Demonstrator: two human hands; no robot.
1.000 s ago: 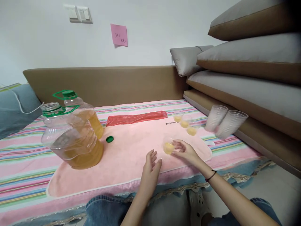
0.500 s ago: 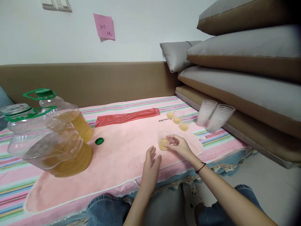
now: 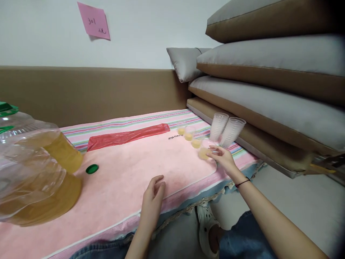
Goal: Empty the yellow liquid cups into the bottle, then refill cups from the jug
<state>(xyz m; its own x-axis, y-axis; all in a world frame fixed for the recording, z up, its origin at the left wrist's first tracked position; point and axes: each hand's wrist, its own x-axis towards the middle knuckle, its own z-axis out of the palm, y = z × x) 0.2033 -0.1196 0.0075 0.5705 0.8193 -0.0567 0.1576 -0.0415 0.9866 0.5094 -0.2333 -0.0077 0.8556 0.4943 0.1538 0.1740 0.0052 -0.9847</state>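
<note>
- Head view: the right hand (image 3: 225, 160), right of centre, has its fingers curled around a small clear cup (image 3: 204, 153) holding yellow liquid; the cup sits on the pink towel (image 3: 140, 169) near its right edge.
- The cup stands at the near end of a short row: three more small cups (image 3: 189, 135) with the same yellow liquid run up and to the left from it, close together.
- Just above the hand, two stacks of empty cups (image 3: 225, 130) lean against the cushion edge, tilted to the right.
- The left hand (image 3: 153, 196), low in the middle of the frame, rests on the towel's front edge, fingers loosely bent, holding nothing.
- At the left edge, two big jugs (image 3: 35, 172) part full of yellow liquid stand on the towel; a green cap (image 3: 92, 168) lies just to their right.
- A red plastic bag (image 3: 126, 135) lies flat along the towel's far edge.
- Upper left, a pink note (image 3: 94, 20) is stuck to the wall.
- Grey and brown cushions (image 3: 269, 57) pile up in the upper right.
</note>
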